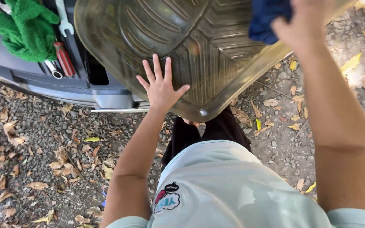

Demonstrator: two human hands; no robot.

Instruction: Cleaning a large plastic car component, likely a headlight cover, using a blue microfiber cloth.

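Looking down, you see your pale shirt (233, 190) nearest, with dark trousers (199, 131) below it and gravel (43, 147) strewn with dry leaves (60, 162) around your feet.

Your left hand (160, 86) lies flat on the mat (182, 46), a ridged, translucent brownish car floor mat, near its lower edge. The fingers are spread wide and the palm presses the surface; nothing is closed in that grip.

The mat is tilted in front of you, its near rounded corner just above your trousers, and its far part runs out of the top of the view. Its left side overlaps the grey car (43, 80) sill.

Farther right, your right hand (303, 25) is bunched around a dark blue cloth (267, 19), which sits against the mat's upper right edge.

Farthest left, on the car, a green towel (24, 31) lies crumpled. Just beside it are a spanner (63, 19) and a red-handled screwdriver (64, 58), the screwdriver touching the towel's lower right edge.
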